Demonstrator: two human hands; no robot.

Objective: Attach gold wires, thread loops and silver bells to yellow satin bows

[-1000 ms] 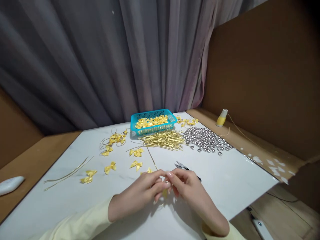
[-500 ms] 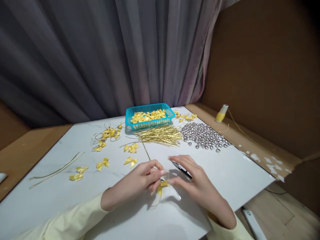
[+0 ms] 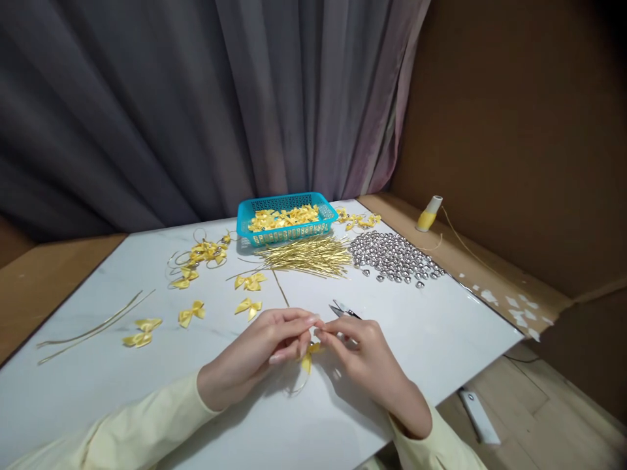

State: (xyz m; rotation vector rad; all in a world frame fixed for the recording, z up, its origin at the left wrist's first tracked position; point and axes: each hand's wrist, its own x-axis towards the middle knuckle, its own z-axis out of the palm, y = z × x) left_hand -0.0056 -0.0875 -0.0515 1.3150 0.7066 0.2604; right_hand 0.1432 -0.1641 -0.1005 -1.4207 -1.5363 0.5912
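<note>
A yellow ribbon bow [image 3: 307, 361] hangs below the closed fingers of my left hand [image 3: 274, 349], which grips it. A small silvery piece shows at the top of the bow, and a thin loop of gold cord [image 3: 295, 391] curves down beneath it. My right hand [image 3: 365, 349] is closed in a pinch, its fingertips meeting those of my left. What the right fingertips pinch is hidden. Scissors [image 3: 345, 311] with dark blades lie on the white table [image 3: 421, 346] just beyond my right knuckles.
A blue basket [image 3: 294, 233] of yellow bows stands at the back. Before it lie gold cords [image 3: 308, 258]; silver beads [image 3: 396, 254] spread to the right. Loose bows [image 3: 191, 313] and corded bows [image 3: 208, 251] lie at left. A thread spool [image 3: 430, 214] stands at the back right.
My right hand has moved left from above the scissors, and its spread fingers have closed to a pinch against my left fingertips. The whole view has shifted slightly.
</note>
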